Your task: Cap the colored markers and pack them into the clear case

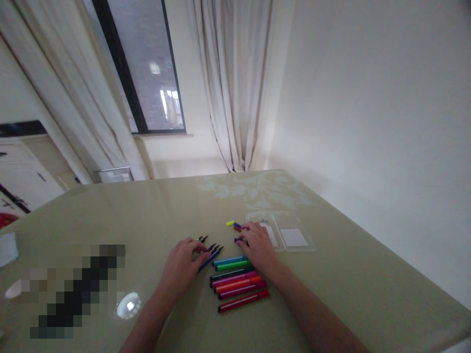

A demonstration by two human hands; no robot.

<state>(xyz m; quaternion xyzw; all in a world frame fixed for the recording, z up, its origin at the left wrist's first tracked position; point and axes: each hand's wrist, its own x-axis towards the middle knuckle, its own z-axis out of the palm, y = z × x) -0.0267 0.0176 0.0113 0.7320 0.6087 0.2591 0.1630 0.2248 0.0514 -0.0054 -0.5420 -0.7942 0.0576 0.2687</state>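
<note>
The left hand point(186, 260) is bent over several uncapped pens point(217, 248), their dark tips pointing up and to the right; its thumb touches a blue one, but I cannot tell whether it grips them or only rests on them. The right hand point(258, 245) is lowered with curled fingers, a purple cap point(238, 239) at its thumb; whether it pinches that cap I cannot tell. Just past its fingertips lie a yellow cap point(230, 223), a blue cap point(237, 224) and a dark red cap point(237, 229). Between the forearms, capped pens lie in a rough column: a light blue pen point(228, 261) and a green pen point(231, 265) farthest off, then dark, magenta and orange ones, and a red pen point(243, 301) nearest the body, a little apart. Beyond the right hand, a clear case point(312, 247) lies open, with white cards in it. All this is on the greenish bench point(176, 206). A shiny round thing point(128, 305) sits left of the left forearm. Farther back are curtains point(235, 73), a window point(147, 59) and a pale wall point(368, 122).
</note>
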